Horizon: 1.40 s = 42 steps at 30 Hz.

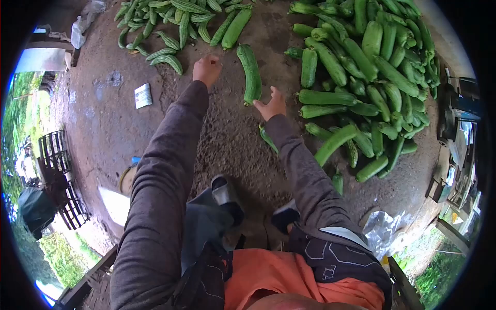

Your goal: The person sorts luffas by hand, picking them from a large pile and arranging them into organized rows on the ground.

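Note:
A long green gourd lies on the brown ground between my hands. My left hand is to the left of it, apart from it, with its fingers curled in and nothing seen in them. Thumb and fingers spread, my right hand is at the gourd's lower right end; whether the thumb touches it I cannot tell. Beyond my left hand lies a heap of ridged gourds, with a smooth gourd at its right edge. A large pile of smooth green gourds covers the right side.
Another green gourd is partly hidden by my right sleeve. A small printed packet lies on the ground at the left. Crumpled clear plastic is at the lower right, and a black crate stands at the far left.

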Motion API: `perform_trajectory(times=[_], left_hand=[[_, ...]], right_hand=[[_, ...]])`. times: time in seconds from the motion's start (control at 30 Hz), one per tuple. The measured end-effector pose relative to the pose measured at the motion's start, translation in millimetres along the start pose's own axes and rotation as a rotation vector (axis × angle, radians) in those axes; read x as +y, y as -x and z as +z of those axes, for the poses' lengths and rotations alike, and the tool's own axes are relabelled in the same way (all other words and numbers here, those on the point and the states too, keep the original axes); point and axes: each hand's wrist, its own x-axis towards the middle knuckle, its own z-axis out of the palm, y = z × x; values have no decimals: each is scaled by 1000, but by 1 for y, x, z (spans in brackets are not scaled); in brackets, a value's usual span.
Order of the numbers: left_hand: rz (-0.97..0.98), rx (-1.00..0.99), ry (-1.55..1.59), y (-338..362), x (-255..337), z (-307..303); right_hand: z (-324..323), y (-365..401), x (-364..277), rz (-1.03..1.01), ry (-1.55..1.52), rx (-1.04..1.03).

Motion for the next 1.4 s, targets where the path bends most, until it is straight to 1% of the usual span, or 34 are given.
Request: perform_trajectory(times=[0.07,0.1,0.17,0.2,0.27,0.3,0.33,0.37,0.47,0.57,0.63,0.67,0.77,0.8,0.83,0.87,0.9,0.97,1.03,1.13,1.2,1.23,1.27,1.3,1.4], left_hand=[[23,90,-56,-5,23,-7],[124,260,-65,-64,-21,58],[278,526,-75,-101,-33,94],[271,485,-102,-111,-33,101],[193,474,-183,-124,-30,111],[156,471,-216,-131,-25,112],[130,423,-244,-135,-22,111],[136,436,-273,-139,-22,108],[127,454,-334,-147,-25,105],[107,418,-313,-163,-36,114],[88,381,-254,-163,-31,109],[80,265,-234,-159,-26,104],[-37,-22,186,-165,-39,100],[-118,-125,635,-147,-38,95],[-113,-229,849,-134,-48,93],[-105,-334,1060,-121,-60,86],[-95,-443,1270,-107,-74,81],[-46,-590,1195,-72,-120,76],[-157,-422,1173,-7,-151,64],[-248,-368,999,84,-192,37],[-327,-305,894,133,-234,36],[-370,-202,897,156,-246,36],[-408,-101,899,177,-255,37],[-444,-1,900,195,-265,40],[-547,188,1119,226,-304,56]], right_hand=[[-8,4,-35,30,97,58],[49,-44,6,23,125,94],[61,-44,3,76,195,113],[69,-42,4,94,204,108],[74,-46,1,119,227,110],[75,-54,5,182,193,60],[75,-62,9,244,161,7],[77,-69,11,306,128,-51],[66,-70,31,566,-784,-417],[56,-38,29,542,-1366,-465],[53,-22,31,501,-1411,-466],[53,-15,31,487,-1416,-454],[54,-4,42,434,-1430,-477],[53,2,44,425,-1429,-475],[51,5,46,413,-1428,-473],[48,7,52,417,-1462,-516],[44,11,53,435,-1433,-493],[36,17,53,470,-1382,-451],[40,10,58,444,-1323,-485],[49,15,23,404,-1210,-549],[75,21,9,384,-1172,-697],[90,24,1,366,-1154,-764],[110,27,-5,411,-1128,-820],[133,37,-15,416,-1137,-798],[193,61,-49,439,-963,-858]])
